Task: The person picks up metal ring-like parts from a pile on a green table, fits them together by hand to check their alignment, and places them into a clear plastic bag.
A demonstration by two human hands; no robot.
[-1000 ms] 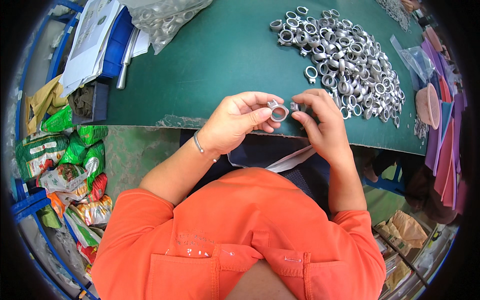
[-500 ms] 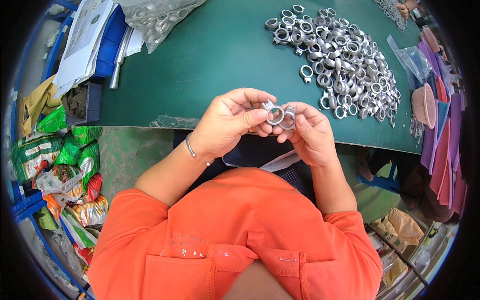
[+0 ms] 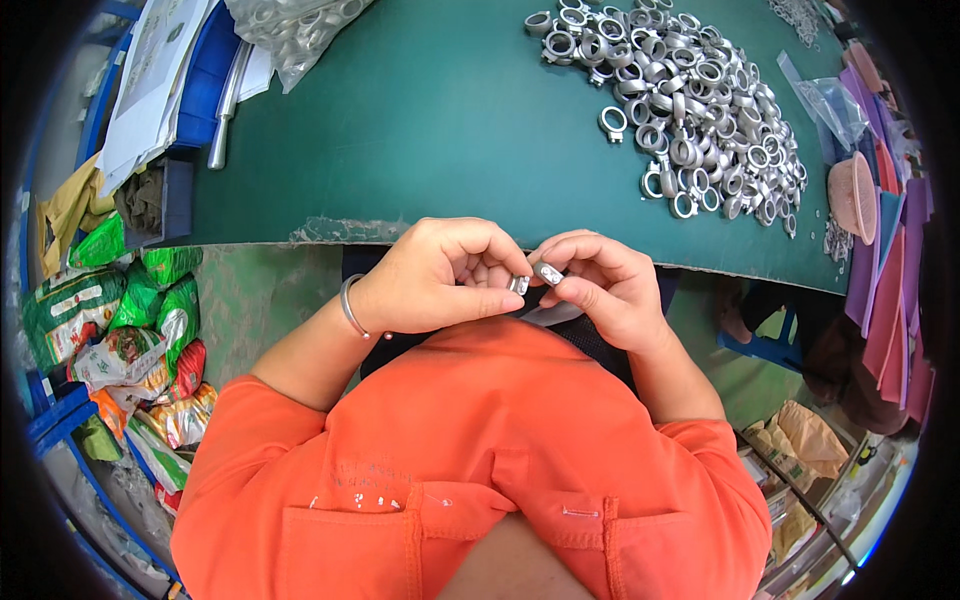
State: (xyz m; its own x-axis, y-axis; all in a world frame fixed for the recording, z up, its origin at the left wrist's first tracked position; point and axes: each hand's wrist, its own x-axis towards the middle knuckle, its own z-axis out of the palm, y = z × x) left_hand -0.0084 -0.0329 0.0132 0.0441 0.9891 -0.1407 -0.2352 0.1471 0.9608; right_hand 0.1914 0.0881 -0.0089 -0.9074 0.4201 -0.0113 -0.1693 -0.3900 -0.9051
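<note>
My left hand [image 3: 440,275] is closed, pinching a small grey metal ring [image 3: 519,285] between thumb and fingers. A second metal ring [image 3: 548,273] is pinched in my right hand [image 3: 610,290], its lugged end with small holes facing up. The two rings are held close together just off the table's near edge, in front of my orange shirt; fingers hide most of both. Beyond my right hand, a big pile of similar metal rings [image 3: 690,110] lies on the green table [image 3: 400,130], with one loose ring [image 3: 612,123] at its left side.
At the far left are a plastic bag of rings [image 3: 292,30], papers [image 3: 150,90], a blue bin [image 3: 208,95] and a grey box with cloth [image 3: 165,205]. On the right stand a pinkish bowl [image 3: 852,197] and a clear bag [image 3: 835,110]. Colourful packages [image 3: 150,350] crowd the left side.
Both hands have drawn back toward my body, past the table edge. The two rings have been turned so their lugs show instead of their round openings. A hand at the far right has left view.
</note>
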